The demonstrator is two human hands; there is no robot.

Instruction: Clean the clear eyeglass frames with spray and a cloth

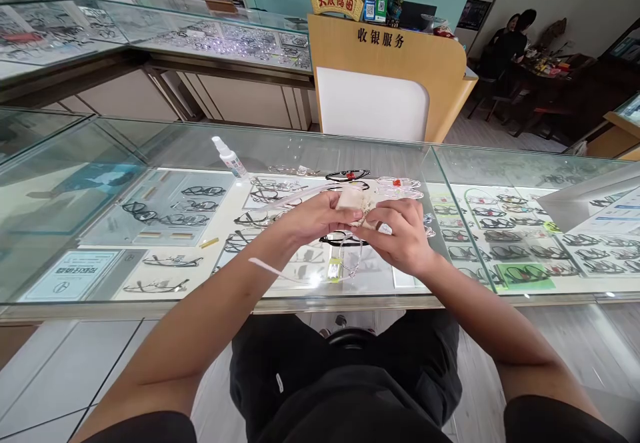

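Over the glass counter [235, 196], my left hand [323, 216] pinches a cream-coloured cloth [351, 198], its thumb lying across the front. My right hand [400, 230] meets it from the other side, fingers bent and closed on the bunched edge of the cloth. Whether anything is inside the folds is hidden. Behind the hands lie black eyeglasses [347, 175] and clear eyeglasses with a red tag [399, 183]. Just below the hands are another dark pair of eyeglasses [331, 239] and a clear pair with a yellow-green tag [334, 270].
A white spray bottle [230, 158] stands on the counter at the back left. Eyeglass frames [505, 222] fill the display below the glass. At the right is a white paper stand [595, 196]. Beyond is a wooden cashier desk [390, 50]; people [510, 46] sit far right.
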